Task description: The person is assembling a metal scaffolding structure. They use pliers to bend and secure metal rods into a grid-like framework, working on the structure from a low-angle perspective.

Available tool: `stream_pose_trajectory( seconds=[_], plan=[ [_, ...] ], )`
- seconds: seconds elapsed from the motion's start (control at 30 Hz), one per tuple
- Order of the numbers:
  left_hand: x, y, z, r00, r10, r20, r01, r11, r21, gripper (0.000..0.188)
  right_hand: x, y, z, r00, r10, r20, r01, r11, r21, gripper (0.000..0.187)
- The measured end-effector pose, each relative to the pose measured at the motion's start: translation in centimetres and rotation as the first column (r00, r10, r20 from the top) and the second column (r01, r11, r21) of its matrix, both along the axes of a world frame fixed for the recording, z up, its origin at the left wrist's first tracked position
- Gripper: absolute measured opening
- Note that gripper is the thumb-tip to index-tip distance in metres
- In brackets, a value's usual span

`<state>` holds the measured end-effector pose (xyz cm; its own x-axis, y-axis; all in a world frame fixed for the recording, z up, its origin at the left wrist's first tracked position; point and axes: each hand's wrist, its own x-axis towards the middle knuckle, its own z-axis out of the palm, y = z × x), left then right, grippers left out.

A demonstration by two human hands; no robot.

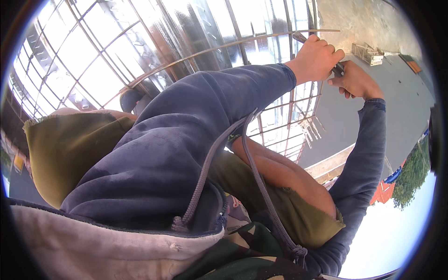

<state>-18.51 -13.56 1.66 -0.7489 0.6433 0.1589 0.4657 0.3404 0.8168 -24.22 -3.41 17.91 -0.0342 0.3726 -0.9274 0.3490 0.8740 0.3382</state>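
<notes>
Head view: both my hands are up toward the top right, one just beside the other, on a dark tool (339, 70). My left hand (317, 57) is curled tightly round its middle, knuckles up, and my right hand (357, 80) has its fingers wrapped round the lower end. The upper end of the tool sticks out past my left hand and meets a long, thin brown rod (270, 35); I cannot tell whether it grips the rod or only touches it. The rod runs from just above my left hand away to the left, in front of a mesh of metal bars (103, 50) with bright light behind it.

My left arm, in a dark blue sleeve (186, 126), crosses the middle of the view, while my right arm comes up along the right side. My bent legs show in olive shorts (77, 149), and two grey cords (205, 168) hang down over me. Beyond my hands lies a grey floor (401, 102), with a small wooden frame (371, 56) near the wall (354, 21). Farther off on the right is a green tree (417, 172).
</notes>
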Motion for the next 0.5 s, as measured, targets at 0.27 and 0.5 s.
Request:
stream_pose_trajectory(
  seconds=[0.27, 0.5],
  plan=[
    [-7.4, -1.9, 0.8, 0.828, -0.448, 0.337, 0.417, 0.894, 0.164, 0.048, 5.0, -2.3, 0.2, 0.267, 0.852, -0.451, -0.674, 0.5, 0.544, 0.034],
    [-1.7, -0.8, 0.7, 0.998, -0.047, 0.053, 0.041, 0.994, 0.102, 0.044, 0.1, -0.8, 0.6, 0.957, 0.266, -0.117, -0.248, 0.958, 0.147, 0.043]
  ],
)
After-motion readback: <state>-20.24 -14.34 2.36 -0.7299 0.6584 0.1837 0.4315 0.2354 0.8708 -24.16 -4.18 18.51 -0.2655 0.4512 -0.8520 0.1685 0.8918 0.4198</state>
